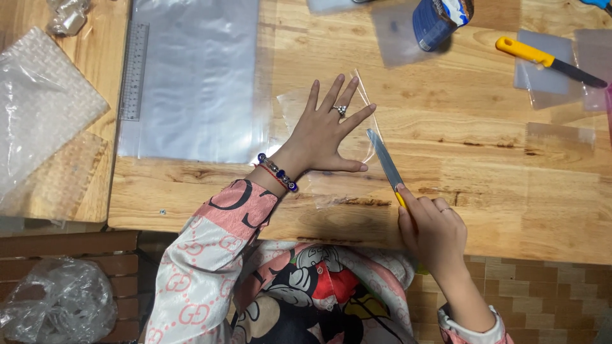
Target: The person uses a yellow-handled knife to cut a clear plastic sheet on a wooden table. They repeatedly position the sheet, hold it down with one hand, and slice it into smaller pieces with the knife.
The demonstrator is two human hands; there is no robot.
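Observation:
My left hand lies flat with fingers spread on a clear plastic sheet on the wooden table. It wears a ring and a beaded bracelet. My right hand grips the yellow handle of a knife. The blade points up and to the left, and its tip rests at the sheet's right edge, just right of my left thumb.
A large clear plastic bag with a ruler lies at the left. Bubble wrap sits far left. A blue can and a second yellow-handled knife lie at the back right among small plastic pieces.

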